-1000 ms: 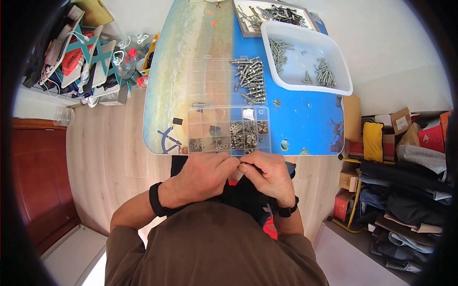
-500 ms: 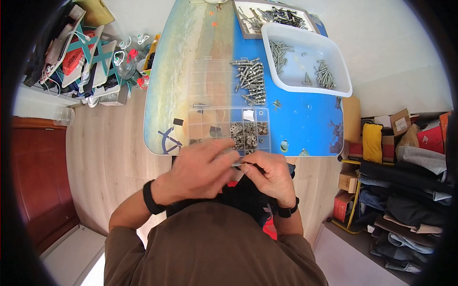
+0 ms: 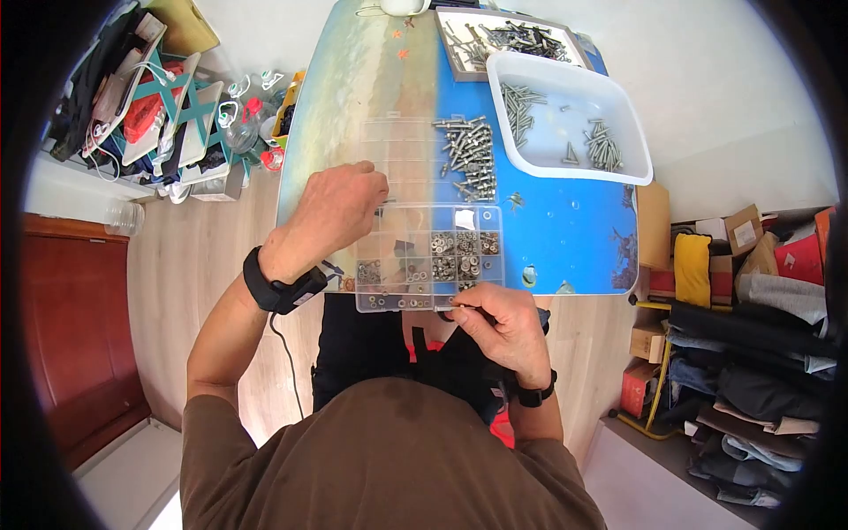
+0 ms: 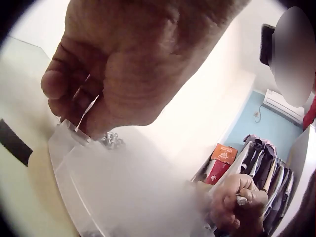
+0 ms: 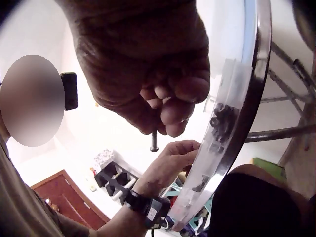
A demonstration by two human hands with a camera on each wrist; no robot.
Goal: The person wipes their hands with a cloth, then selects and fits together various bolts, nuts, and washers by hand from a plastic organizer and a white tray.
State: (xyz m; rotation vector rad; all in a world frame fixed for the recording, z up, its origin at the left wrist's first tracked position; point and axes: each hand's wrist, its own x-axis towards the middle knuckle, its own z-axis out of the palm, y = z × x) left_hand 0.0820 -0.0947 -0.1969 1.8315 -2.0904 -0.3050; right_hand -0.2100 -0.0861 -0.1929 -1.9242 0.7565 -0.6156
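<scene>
Bolt (image 5: 154,142): your right hand (image 3: 505,329) has its grip clamped on it, thumb against fingers, the head sticking out past your fingertips, near the front edge of the clear compartment box (image 3: 413,221). Your left hand (image 3: 334,215) is over the box's left side with fingers curled; you cannot tell from here whether that grip holds anything. Nuts and washers (image 3: 444,267) sit in the compartments, and a pile of bolts (image 3: 468,157) lies on the open lid (image 3: 397,146). Beyond, on the table (image 3: 579,243), stands a white tub (image 3: 565,84) containing more bolts.
</scene>
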